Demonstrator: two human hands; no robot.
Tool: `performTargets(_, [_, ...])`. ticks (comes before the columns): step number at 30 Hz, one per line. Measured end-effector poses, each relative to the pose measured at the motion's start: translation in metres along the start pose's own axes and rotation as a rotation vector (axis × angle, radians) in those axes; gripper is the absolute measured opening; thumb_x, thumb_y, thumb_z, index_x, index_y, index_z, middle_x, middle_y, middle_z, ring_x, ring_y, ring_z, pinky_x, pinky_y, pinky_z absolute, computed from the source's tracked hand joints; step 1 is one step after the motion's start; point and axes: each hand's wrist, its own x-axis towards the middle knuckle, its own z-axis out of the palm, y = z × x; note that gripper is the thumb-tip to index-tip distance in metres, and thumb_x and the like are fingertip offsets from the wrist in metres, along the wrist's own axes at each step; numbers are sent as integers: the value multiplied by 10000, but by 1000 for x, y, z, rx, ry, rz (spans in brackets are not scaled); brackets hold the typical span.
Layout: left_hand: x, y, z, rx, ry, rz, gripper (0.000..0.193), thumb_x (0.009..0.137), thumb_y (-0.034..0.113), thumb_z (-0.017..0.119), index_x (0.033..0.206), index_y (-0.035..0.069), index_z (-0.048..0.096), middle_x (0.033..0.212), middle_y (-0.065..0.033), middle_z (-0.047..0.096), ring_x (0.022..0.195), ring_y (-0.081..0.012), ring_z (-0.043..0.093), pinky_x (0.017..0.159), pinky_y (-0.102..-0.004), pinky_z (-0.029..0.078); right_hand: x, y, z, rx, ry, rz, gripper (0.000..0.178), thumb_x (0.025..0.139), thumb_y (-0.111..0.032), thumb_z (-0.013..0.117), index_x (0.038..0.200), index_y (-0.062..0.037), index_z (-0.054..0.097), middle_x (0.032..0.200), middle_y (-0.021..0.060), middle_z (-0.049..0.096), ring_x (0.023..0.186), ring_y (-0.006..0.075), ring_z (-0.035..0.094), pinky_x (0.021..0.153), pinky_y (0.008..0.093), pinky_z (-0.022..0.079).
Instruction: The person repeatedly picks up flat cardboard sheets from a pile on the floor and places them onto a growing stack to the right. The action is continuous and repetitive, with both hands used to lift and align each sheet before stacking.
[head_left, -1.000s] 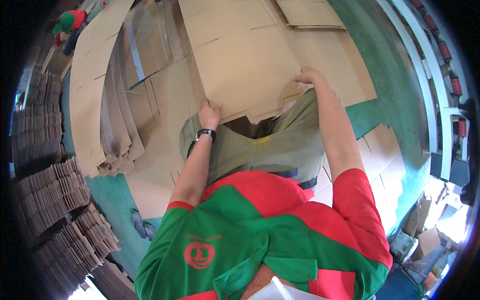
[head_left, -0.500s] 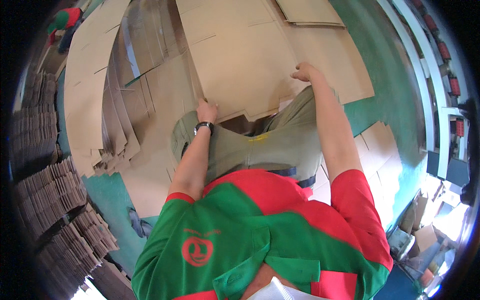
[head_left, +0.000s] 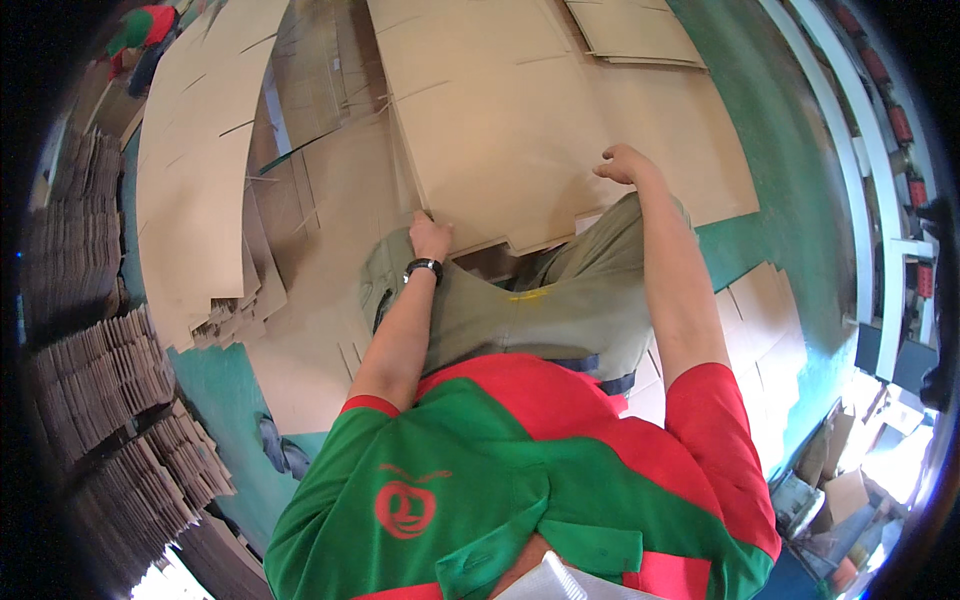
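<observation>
A large flat brown cardboard sheet (head_left: 500, 130) with slits cut along it lies in front of me, its near edge at my knees. My left hand (head_left: 430, 237), with a dark watch on its wrist, is closed at the sheet's near left corner, thumb along the edge. The fingertips there are partly hidden. Over the sheet's right part is my right hand (head_left: 622, 165), fingers loosely bent and apart, with nothing in it. Whether it touches the cardboard I cannot tell. My legs in olive trousers (head_left: 540, 310) are bent against the near edge.
More cardboard sheets (head_left: 195, 180) lie in a stack to the left. A smaller piece (head_left: 640, 35) rests at the far right. Bundles of folded cardboard (head_left: 100, 375) line the left side. A metal frame (head_left: 865, 180) stands on the right. Another person (head_left: 145, 30) is at the far left.
The view has shifted slightly, so hands, knees and front sheet all appear a little lower and further right. Both hands keep much the same pose and place on the cardboard.
</observation>
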Motion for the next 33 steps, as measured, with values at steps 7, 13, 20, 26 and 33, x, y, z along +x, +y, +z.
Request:
performTargets(7, [15, -77, -63, -1237, -45, -306, 704, 934, 483, 586, 1361, -38, 384, 1210, -205, 582, 1100, -319, 597, 936, -369, 513, 6, 5, 4, 31, 19, -13, 648, 805, -347, 720, 1335, -19, 540, 1325, 191, 568, 1218, 330, 554, 1027, 407, 444])
performTargets(13, [17, -229, -184, -1698, 604, -393, 632, 976, 534, 433, 1406, 75, 359, 1417, -160, 404, 1251, -355, 476, 1065, -530, 393, 24, 19, 12, -71, 67, -93, 602, 813, -388, 673, 1300, -47, 580, 1357, 183, 543, 1260, 320, 515, 1058, 405, 412])
performTargets(20, [8, -271, -271, -1729, 717, -326, 486, 990, 335, 509, 1373, 62, 387, 1315, -147, 482, 1112, -327, 574, 915, -466, 530, 9, 6, 5, -51, 150, -230, 564, 793, -298, 719, 1248, 13, 599, 1155, 228, 651, 1064, 319, 642, 922, 396, 501])
performTargets(26, [10, -236, -275, -1568, 749, -355, 255, 943, 113, 592, 1153, -13, 518, 1031, -127, 658, 891, -263, 679, 696, -355, 604, -26, -32, 15, 75, 280, -388, 491, 817, -257, 696, 1239, -18, 614, 1104, 199, 675, 1028, 289, 659, 898, 379, 513])
performTargets(33, [-73, -85, -176, -1671, 251, -298, 139, 900, 90, 660, 989, 38, 566, 936, -71, 664, 870, -198, 666, 749, -345, 581, -100, -193, 109, 981, -356, -552, 595, 940, -368, 617, 1387, -9, 456, 1238, 172, 607, 1016, 216, 637, 846, 344, 523])
